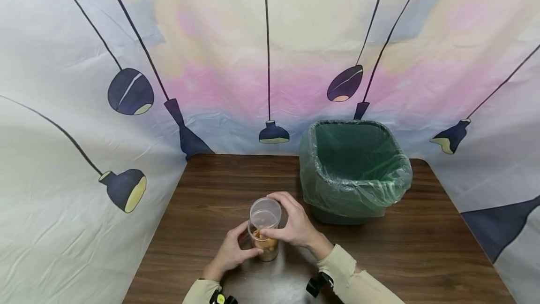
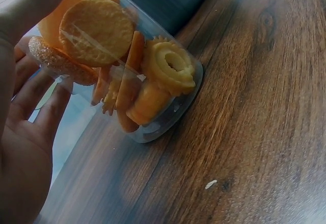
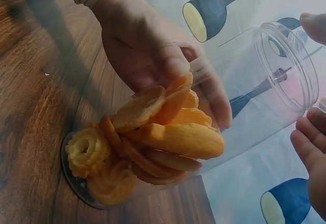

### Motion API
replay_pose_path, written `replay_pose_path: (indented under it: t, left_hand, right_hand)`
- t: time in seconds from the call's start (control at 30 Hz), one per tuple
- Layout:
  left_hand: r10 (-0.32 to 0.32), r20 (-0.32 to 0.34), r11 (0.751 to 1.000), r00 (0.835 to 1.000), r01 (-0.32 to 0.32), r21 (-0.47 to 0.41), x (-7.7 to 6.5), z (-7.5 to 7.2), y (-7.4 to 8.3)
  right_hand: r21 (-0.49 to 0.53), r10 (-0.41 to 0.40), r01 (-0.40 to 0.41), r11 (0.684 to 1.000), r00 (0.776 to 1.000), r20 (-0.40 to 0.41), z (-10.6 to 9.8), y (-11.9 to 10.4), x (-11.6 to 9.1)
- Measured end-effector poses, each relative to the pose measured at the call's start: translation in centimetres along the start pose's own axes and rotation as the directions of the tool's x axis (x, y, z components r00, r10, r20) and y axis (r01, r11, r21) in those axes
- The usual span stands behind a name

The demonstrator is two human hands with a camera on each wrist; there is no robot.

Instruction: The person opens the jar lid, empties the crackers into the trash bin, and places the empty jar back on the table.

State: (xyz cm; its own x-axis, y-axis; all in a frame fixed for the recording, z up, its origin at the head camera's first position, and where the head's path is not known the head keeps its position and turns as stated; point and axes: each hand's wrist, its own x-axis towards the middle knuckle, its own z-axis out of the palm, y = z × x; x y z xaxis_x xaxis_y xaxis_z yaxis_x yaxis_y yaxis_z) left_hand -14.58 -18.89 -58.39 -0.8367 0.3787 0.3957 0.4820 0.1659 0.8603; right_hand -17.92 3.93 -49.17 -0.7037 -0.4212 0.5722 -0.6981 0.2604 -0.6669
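Observation:
A clear plastic jar (image 1: 270, 250) of golden cookies (image 2: 97, 33) stands on the wooden table in front of me. Some cookies are flat and round, one is ring-shaped with a ridged edge. My left hand (image 1: 231, 250) grips the jar's side, thumb in front and fingers round the back. At the mouth, my right hand (image 1: 293, 226) holds a clear round lid (image 1: 265, 212) by its edge, thumb near and fingertips far. The right wrist view catches the jar's threaded rim (image 3: 295, 76), with right fingertips (image 3: 308, 137) close beside it.
Behind and to the right stands a bin (image 1: 337, 218) lined with a green plastic bag (image 1: 350, 196). Dark wood tabletop (image 1: 405, 257) surrounds the jar, with a small pale crumb (image 2: 211, 184) on it. A lamp-patterned cloth (image 1: 223, 83) hangs behind.

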Motion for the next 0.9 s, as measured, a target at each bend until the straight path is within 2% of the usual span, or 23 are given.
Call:
replay_pose_path:
  t: [0.07, 0.23, 0.4, 0.53, 0.9]
  left_hand:
    - [-0.021, -0.002, 1.000, 1.000, 0.021, -0.004, 0.0, 0.0, 0.0]
    - [-0.004, 0.003, 1.000, 1.000, 0.004, -0.012, 0.0, 0.1, -0.1]
    - [0.034, 0.010, 0.999, 0.999, -0.034, -0.021, 0.4, -0.1, 1.5]
    - [0.034, 0.009, 0.999, 0.999, -0.034, -0.034, 0.6, -0.2, 2.7]
    - [0.042, 0.021, 0.998, 0.999, -0.041, -0.046, 0.7, -0.2, 2.8]
  right_hand:
    - [-0.005, 0.004, -0.004, 1.000, 1.000, -0.009, -0.1, 0.0, 0.1]
    - [0.006, 0.012, -0.012, 1.000, 1.000, -0.026, -0.5, -0.2, 0.2]
    - [-0.007, 0.040, -0.040, 0.999, 0.998, -0.043, -1.0, -0.2, 0.3]
    - [-0.026, 0.052, -0.054, 0.998, 0.997, -0.058, -1.4, -0.1, 0.3]
    - [-0.039, 0.084, -0.087, 0.995, 0.994, -0.073, -1.9, 0.2, 0.1]
